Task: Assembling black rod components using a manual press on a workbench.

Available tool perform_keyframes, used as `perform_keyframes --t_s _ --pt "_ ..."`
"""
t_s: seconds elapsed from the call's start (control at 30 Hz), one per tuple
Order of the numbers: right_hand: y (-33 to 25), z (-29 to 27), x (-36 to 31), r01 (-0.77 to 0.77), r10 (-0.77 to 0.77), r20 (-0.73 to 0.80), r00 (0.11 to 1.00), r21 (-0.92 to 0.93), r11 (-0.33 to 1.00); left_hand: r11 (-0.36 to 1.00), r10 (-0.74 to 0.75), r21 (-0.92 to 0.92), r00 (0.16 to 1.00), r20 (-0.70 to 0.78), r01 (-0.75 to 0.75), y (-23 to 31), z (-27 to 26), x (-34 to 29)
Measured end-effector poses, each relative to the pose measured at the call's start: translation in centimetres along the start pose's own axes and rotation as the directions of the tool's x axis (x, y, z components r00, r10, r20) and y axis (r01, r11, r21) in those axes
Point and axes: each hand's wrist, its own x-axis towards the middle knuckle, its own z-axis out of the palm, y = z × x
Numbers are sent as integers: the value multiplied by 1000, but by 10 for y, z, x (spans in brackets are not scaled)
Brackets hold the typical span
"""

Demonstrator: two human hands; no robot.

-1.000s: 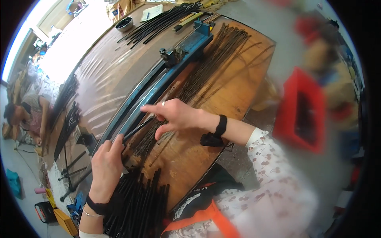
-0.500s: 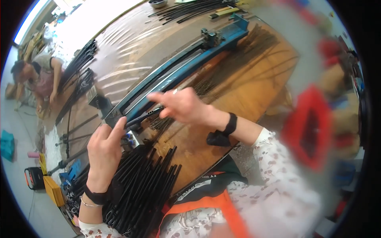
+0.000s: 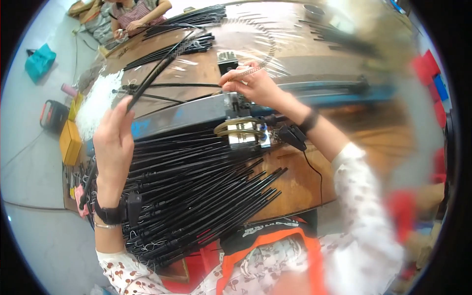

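My left hand (image 3: pixel 114 140) is closed round the lower end of a black rod (image 3: pixel 156 71), which slants up and to the right above the table. To the right of it, my right hand (image 3: pixel 253 91) pinches a long thin coil spring (image 3: pixel 271 42). The spring bends in an arc over the far side, and its far end is blurred near the rod's thin tip. Below my right hand is a metal clamp block (image 3: pixel 242 133) with yellowish tubes, on a long blue rail machine (image 3: pixel 179 114). A thin black bar (image 3: pixel 184 85) runs left from beside my right fingertips.
Many black rods (image 3: pixel 196 196) lie piled on the near side of the wooden table (image 3: pixel 300 184). More rod bundles (image 3: pixel 182 46) lie at the far side, where another person (image 3: pixel 140 19) works. A yellow box (image 3: pixel 70 142) and a black case (image 3: pixel 53 118) stand at left.
My view has swung left. My hands have moved apart: the left carries the black rod, tilted up, while the right has left the rod and now holds the coil spring.
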Motion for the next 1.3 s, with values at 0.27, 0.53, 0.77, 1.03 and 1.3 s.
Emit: perform_keyframes --t_s 0.27,0.53,0.77,1.03,1.3 --pt "9 35 23 103 -74 167 983 -174 979 971 -238 33 968 84 236 -34 -11 -69" --pt "47 -49 -38 148 -179 13 984 -624 767 970 -239 86 961 140 229 -39 17 -49" --pt "128 -208 -193 -151 75 -133 988 -807 571 970 172 -207 965 199 -130 -3 133 9" --pt "139 -192 -201 -107 46 -101 994 -755 647 983 107 -173 961 256 -64 4 177 17" --pt "142 -216 -227 -372 288 -237 928 -618 693 920 111 -389 980 165 -38 10 189 21"
